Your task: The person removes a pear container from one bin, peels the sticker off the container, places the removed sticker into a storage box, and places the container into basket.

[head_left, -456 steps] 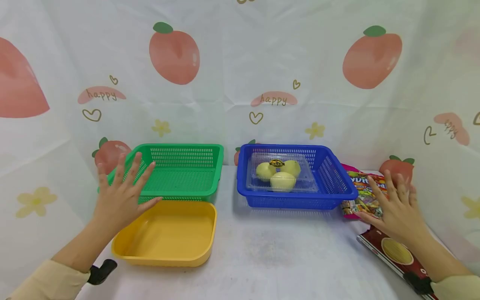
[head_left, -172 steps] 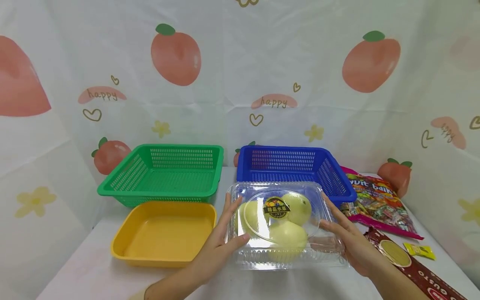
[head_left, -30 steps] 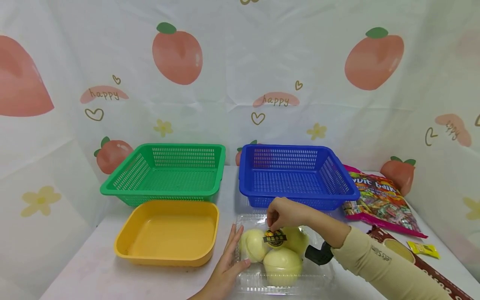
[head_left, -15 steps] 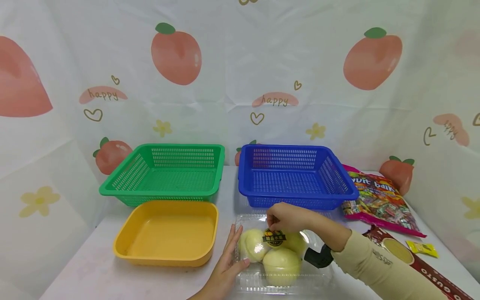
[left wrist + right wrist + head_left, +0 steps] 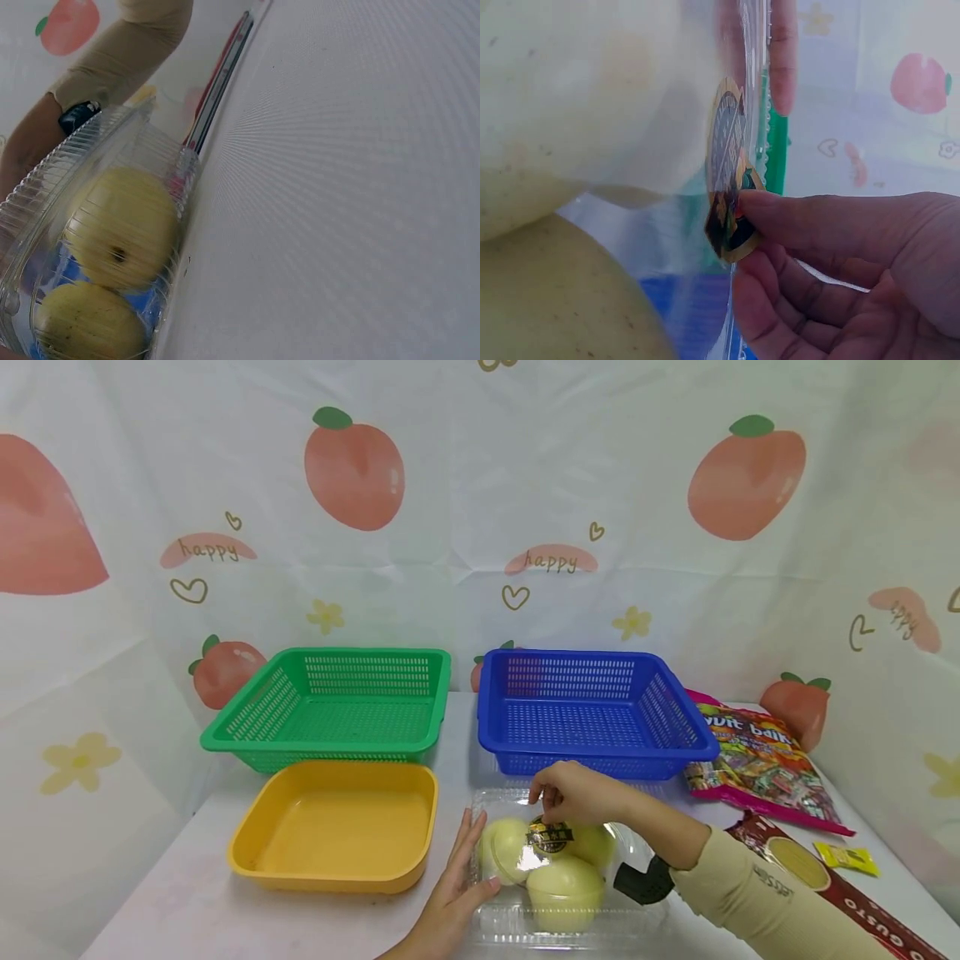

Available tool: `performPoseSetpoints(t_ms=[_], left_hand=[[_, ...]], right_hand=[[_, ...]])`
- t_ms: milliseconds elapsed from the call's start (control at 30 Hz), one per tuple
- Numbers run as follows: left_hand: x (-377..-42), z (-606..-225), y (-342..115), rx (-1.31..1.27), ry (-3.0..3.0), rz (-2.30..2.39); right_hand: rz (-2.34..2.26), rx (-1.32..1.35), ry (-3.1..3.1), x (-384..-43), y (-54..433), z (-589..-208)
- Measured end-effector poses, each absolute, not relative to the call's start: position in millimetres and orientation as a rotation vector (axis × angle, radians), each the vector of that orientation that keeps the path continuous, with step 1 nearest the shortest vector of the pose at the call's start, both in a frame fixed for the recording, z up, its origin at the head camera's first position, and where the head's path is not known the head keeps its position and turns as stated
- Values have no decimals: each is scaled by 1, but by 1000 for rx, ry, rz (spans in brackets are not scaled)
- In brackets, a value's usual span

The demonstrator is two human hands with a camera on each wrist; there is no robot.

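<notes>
I look forward and down at the counter (image 5: 180, 902) from the head; both wrist views, tipped sideways, share the clear box (image 5: 498, 925), the right one closest

One sticker (image 5: 550, 837), three pale fruits (image 5: 566, 885) (two baskets (image 5: 600, 751))

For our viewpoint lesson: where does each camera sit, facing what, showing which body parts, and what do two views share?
Head: head-worn, facing forward and down at the clear container; left grip, right grip, right sleeve show.
Left wrist: wrist-worn, facing right across the table at fruit; right forearm shows.
Right wrist: likewise, facing left, close on the label; right grip pinches it, left fingers beyond.
Shared: the label, in head and right wrist views.
</notes>
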State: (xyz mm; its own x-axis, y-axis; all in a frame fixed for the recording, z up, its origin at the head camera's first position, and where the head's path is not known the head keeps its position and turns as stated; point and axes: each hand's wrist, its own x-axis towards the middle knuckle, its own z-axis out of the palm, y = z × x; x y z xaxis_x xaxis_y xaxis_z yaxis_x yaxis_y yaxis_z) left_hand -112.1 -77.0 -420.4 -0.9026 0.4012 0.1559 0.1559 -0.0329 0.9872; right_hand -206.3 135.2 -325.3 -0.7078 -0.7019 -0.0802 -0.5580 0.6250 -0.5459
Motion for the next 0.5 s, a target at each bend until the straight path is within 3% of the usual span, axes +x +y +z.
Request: performPoseSetpoints(t_ms=[500], left_hand=[[-111, -422, -77, 587, 2049, 2043]], right_hand=[[-817, -1223, 2529, -204, 143, -330]])
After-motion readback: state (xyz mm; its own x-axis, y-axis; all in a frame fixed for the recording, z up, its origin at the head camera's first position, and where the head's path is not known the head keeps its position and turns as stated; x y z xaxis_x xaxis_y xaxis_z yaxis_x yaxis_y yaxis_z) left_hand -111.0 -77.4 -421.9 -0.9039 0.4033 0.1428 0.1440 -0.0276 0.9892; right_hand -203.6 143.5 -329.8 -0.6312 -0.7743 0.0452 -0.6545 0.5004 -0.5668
